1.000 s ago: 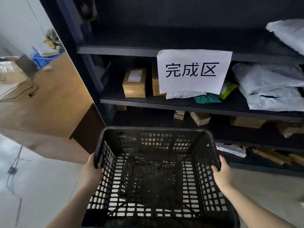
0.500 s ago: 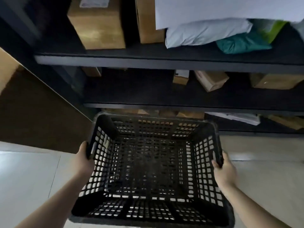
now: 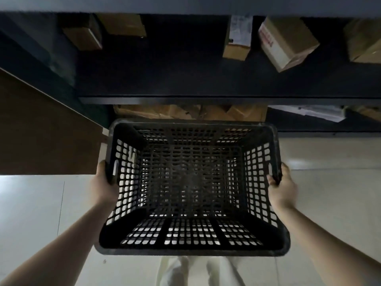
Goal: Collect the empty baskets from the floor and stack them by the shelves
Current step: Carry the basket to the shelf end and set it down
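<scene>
An empty black plastic basket (image 3: 191, 182) with perforated walls and floor hangs level over the pale floor, straight in front of the dark shelves (image 3: 206, 99). My left hand (image 3: 104, 186) grips the rim at its left handle slot. My right hand (image 3: 282, 188) grips the rim on the opposite side. The basket's far edge lies close to the lowest shelf, and I look straight down into it.
Cardboard boxes (image 3: 286, 42) sit on the shelf above the basket, and flattened cardboard (image 3: 185, 112) lies on the bottom level. A brown desk panel (image 3: 41, 137) stands at the left. Pale tiled floor (image 3: 329, 203) spreads right and left; light trousers (image 3: 198, 271) show below.
The view has tilted downward and closer to the lower shelves. The basket has come lower toward the floor in front of the bottom shelf, both hands still gripping its sides.
</scene>
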